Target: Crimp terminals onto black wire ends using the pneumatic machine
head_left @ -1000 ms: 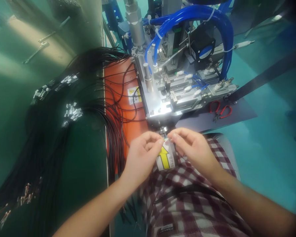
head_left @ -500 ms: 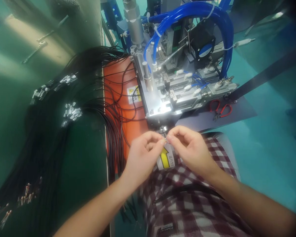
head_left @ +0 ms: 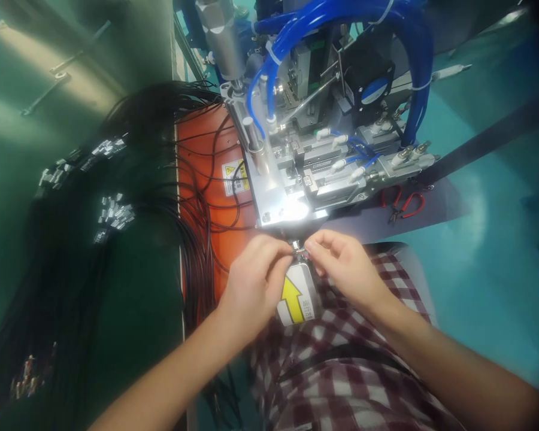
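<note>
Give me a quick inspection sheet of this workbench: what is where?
Surface: dark green bench top with an orange mat.
Job's things: tiny metal part pinched between both hands at the front edge of the silver metal machine.
Clutter: red-handled pliers.
Hands: left hand and right hand, fingertips together on the part.
Cables: black wire bundles with metal ends; blue air hoses.
Surroundings: yellow arrow label, teal floor.

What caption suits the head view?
Both hands, left and right, pinch a small part at the machine beside black wires.
</note>
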`<state>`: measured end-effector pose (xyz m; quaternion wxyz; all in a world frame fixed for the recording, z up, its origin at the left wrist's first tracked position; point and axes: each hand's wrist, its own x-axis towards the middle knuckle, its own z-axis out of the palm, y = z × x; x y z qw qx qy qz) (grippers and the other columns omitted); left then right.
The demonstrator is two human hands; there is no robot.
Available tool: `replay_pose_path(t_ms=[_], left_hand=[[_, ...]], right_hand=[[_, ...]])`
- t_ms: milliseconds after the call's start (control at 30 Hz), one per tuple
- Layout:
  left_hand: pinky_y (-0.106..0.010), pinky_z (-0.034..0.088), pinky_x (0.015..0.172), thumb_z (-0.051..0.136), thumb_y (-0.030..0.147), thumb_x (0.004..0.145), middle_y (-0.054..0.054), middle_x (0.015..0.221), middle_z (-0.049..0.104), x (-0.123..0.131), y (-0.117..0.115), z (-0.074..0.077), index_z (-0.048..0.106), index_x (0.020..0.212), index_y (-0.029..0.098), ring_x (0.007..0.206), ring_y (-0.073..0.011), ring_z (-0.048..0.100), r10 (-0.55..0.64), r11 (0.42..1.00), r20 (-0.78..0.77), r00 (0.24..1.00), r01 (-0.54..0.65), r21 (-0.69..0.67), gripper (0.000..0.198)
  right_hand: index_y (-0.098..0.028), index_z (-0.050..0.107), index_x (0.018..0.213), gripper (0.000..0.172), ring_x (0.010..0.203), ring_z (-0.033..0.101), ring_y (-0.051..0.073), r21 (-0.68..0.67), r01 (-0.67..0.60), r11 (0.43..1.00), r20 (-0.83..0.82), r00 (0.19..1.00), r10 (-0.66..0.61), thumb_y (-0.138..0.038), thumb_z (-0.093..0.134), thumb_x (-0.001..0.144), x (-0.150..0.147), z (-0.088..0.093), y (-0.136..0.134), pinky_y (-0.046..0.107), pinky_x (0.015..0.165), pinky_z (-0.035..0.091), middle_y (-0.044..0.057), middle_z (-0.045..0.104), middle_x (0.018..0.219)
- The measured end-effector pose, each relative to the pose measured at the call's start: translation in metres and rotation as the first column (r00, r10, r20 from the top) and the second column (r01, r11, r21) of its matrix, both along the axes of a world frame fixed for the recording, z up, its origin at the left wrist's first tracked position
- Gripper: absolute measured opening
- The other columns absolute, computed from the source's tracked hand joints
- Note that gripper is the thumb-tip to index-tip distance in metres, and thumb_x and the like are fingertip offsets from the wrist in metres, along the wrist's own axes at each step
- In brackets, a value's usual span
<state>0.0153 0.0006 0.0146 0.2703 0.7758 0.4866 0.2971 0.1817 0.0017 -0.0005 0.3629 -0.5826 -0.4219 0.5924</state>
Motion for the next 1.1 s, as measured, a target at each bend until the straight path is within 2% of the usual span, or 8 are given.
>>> replay_pose_path(t_ms=[67, 167, 333, 633, 800, 1100], left_hand=[[-0.022, 0.048, 0.073, 0.051, 0.009, 0.09, -0.003, 0.086, 0.06, -0.003, 0.002, -0.004, 0.062, 0.093, 0.015, 0.081, -0.0125, 0.058, -0.038, 0.995, -0.05, 0.998, 0.042, 0.09, 0.013], [-0.022, 0.049, 0.072, 0.051, 0.008, 0.09, -0.005, 0.091, 0.058, -0.009, 0.002, -0.01, 0.062, 0.104, 0.014, 0.081, -0.0121, 0.058, -0.07, 0.983, -0.125, 0.99, 0.09, 0.158, 0.019], [-0.022, 0.051, 0.071, 0.049, 0.005, 0.088, -0.007, 0.094, 0.057, -0.018, 0.001, -0.016, 0.063, 0.11, 0.012, 0.08, -0.0128, 0.059, -0.103, 0.982, -0.167, 0.981, 0.126, 0.14, 0.027], [-0.025, 0.052, 0.06, 0.045, 0.009, 0.088, -0.009, 0.085, 0.057, -0.014, 0.007, -0.013, 0.068, 0.105, 0.01, 0.075, -0.017, 0.06, -0.07, 0.971, -0.28, 0.957, 0.13, 0.202, 0.028], [-0.024, 0.051, 0.06, 0.045, 0.006, 0.086, -0.009, 0.086, 0.057, -0.015, 0.006, -0.015, 0.067, 0.107, 0.011, 0.075, -0.0162, 0.059, -0.065, 0.97, -0.314, 0.947, 0.134, 0.202, 0.031], [-0.022, 0.047, 0.057, 0.044, 0.014, 0.09, -0.004, 0.082, 0.053, -0.016, 0.005, -0.016, 0.065, 0.112, 0.018, 0.069, -0.0137, 0.054, -0.062, 0.97, -0.369, 0.927, 0.143, 0.197, 0.031]], right_hand=[[-0.017, 0.052, 0.067, 0.025, 0.045, 0.036, 0.006, -0.023, 0.001, 1.0, -0.02, 1.0, -0.002, -0.034, 0.058, 0.085, 0.0, -0.003, 0.002, 0.02, 0.044, 0.028, -0.007, 0.043, 0.048], [-0.017, 0.052, 0.068, 0.026, 0.044, 0.033, 0.006, -0.034, 0.013, 0.999, -0.026, 1.0, -0.014, -0.036, 0.058, 0.085, 0.001, -0.007, 0.004, 0.02, 0.043, 0.025, -0.008, 0.043, 0.048], [-0.017, 0.053, 0.067, 0.026, 0.044, 0.034, 0.007, -0.044, 0.024, 0.999, 0.009, 1.0, -0.024, -0.035, 0.058, 0.084, 0.0, -0.01, 0.007, 0.02, 0.042, 0.025, -0.007, 0.043, 0.048], [-0.018, 0.052, 0.066, 0.022, 0.051, 0.041, 0.01, -0.021, 0.071, 0.997, 0.054, 0.996, -0.069, -0.031, 0.058, 0.082, -0.008, -0.012, 0.008, 0.022, 0.046, 0.035, -0.004, 0.049, 0.056], [-0.019, 0.053, 0.067, 0.022, 0.052, 0.045, 0.011, -0.012, 0.075, 0.997, 0.041, 0.996, -0.075, -0.032, 0.058, 0.084, -0.009, -0.012, 0.007, 0.022, 0.048, 0.038, -0.003, 0.051, 0.058], [-0.019, 0.052, 0.067, 0.023, 0.052, 0.044, 0.01, -0.013, 0.072, 0.997, 0.054, 0.996, -0.071, -0.031, 0.059, 0.085, -0.01, -0.013, 0.007, 0.021, 0.047, 0.038, -0.004, 0.05, 0.056]])
